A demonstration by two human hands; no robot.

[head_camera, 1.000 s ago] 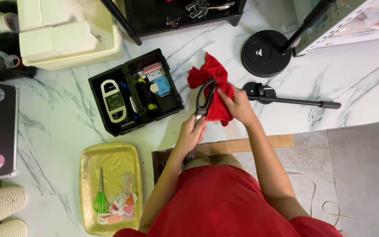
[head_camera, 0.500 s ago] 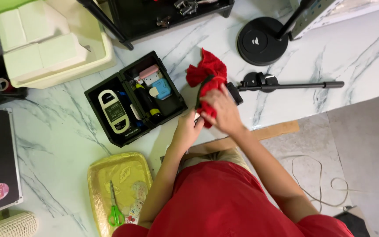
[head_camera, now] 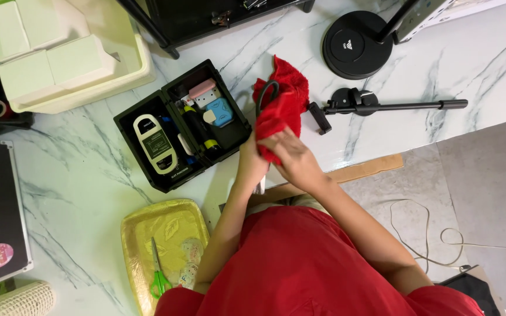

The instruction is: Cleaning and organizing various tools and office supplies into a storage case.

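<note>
Hands together over white marble bench (head_camera: 77, 175): left hand (head_camera: 252, 161) and right hand (head_camera: 293, 157), fingers closed around crumpled red cloth (head_camera: 282, 102) wrapping a dark loop, beside open black plastic case (head_camera: 180, 126).

A single head-worn camera looks almost straight down on the marble table (head_camera: 77, 193), from high enough that the person's red-clothed torso fills the lower middle of the view. Taking the open black case (head_camera: 183, 126) as landmark, the table edge and floor lie to its lower right, and a gold tray (head_camera: 142, 234) sits below it, nearer the body. The camera's height is hard to judge.
</note>
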